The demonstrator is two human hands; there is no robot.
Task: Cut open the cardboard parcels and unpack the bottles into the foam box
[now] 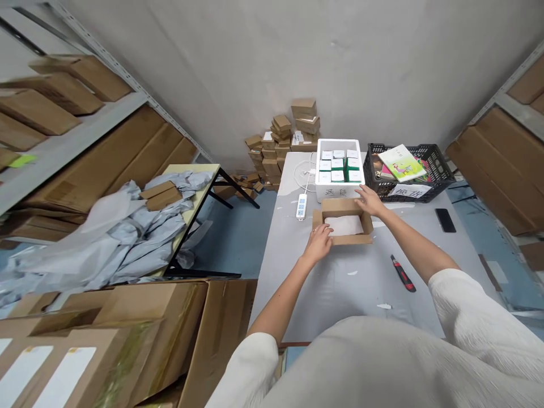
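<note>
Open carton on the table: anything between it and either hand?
Nothing visible. The left hand is at the left near corner of the open carton, the right hand at its far right corner. The white foam box sits just beyond; the utility knife lies clear, nearer the person.

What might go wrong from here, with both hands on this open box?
The red-and-black utility knife lies loose near the right forearm, which might brush it. If the left hand drags the open cardboard box left, it could bump the power strip. The black phone lies near the right edge of the table; a knock might drop it.
</note>
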